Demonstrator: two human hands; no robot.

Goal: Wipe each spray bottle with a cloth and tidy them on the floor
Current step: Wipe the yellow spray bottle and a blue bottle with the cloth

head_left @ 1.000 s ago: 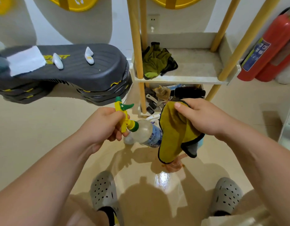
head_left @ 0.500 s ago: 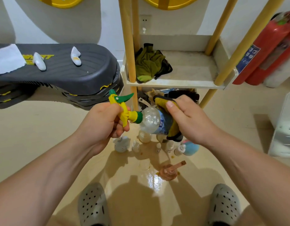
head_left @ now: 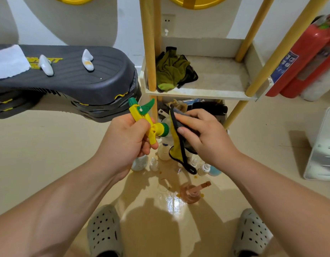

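Observation:
My left hand (head_left: 127, 140) grips the yellow and green trigger head of a clear spray bottle (head_left: 153, 127), held sideways above the floor. A yellow cloth with black trim (head_left: 176, 141) is wrapped over the bottle's body, and my right hand (head_left: 203, 134) grips it there, so the body is almost fully hidden. Below, several small bottles (head_left: 203, 168) stand in a loose row on the glossy floor. A brownish spray bottle (head_left: 193, 193) sits nearer my feet.
A white shelf on yellow poles (head_left: 203, 92) stands ahead, with a green rag (head_left: 171, 71) on it and clutter underneath. Stacked dark step platforms (head_left: 73, 80) jut in from the left. Red fire extinguishers (head_left: 309, 58) lean at the right, by a white rack (head_left: 323, 145). My grey clogs (head_left: 104, 230) frame the floor.
The cloth hung loose beside the bottle a second ago. My right hand has since closed it round the bottle's body and slid it toward the neck; the bottle rose slightly.

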